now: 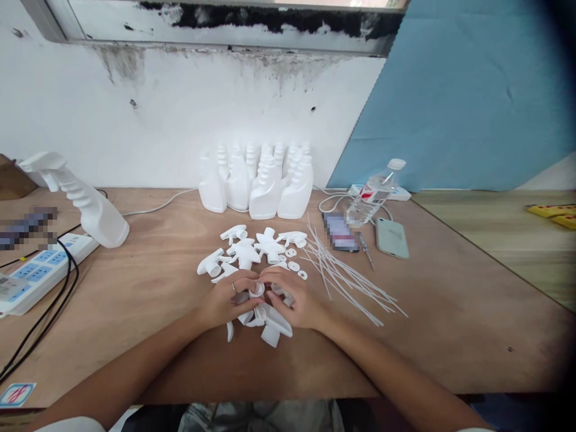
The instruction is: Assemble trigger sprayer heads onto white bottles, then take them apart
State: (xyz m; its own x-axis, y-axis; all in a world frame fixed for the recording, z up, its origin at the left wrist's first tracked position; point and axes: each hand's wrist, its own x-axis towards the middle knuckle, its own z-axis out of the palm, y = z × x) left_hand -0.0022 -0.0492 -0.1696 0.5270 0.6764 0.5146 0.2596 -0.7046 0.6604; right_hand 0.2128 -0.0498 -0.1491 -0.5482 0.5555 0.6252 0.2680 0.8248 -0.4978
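My left hand (pixel 229 298), with a ring on one finger, is closed around a white spray trigger head, its round collar (pixel 257 290) facing up. Close against it, my right hand (pixel 294 299) is curled over a white plastic piece (pixel 282 293), mostly hidden by the fingers. The fingertips of both hands meet at the collar. Below them, more white trigger parts (pixel 271 335) lie on the table. Beyond the hands is a loose pile of spray trigger heads (pixel 245 253), with small white ring washers (pixel 293 266) at its right side.
White spray bottles (pixel 264 192) stand grouped by the wall. Thin white tubes (pixel 346 279) lie to the right, near a phone (pixel 341 231), a pale green phone (pixel 391 237) and a clear water bottle (pixel 371 198). Leftward are a complete spray bottle (pixel 96 213) and a power strip (pixel 49 270).
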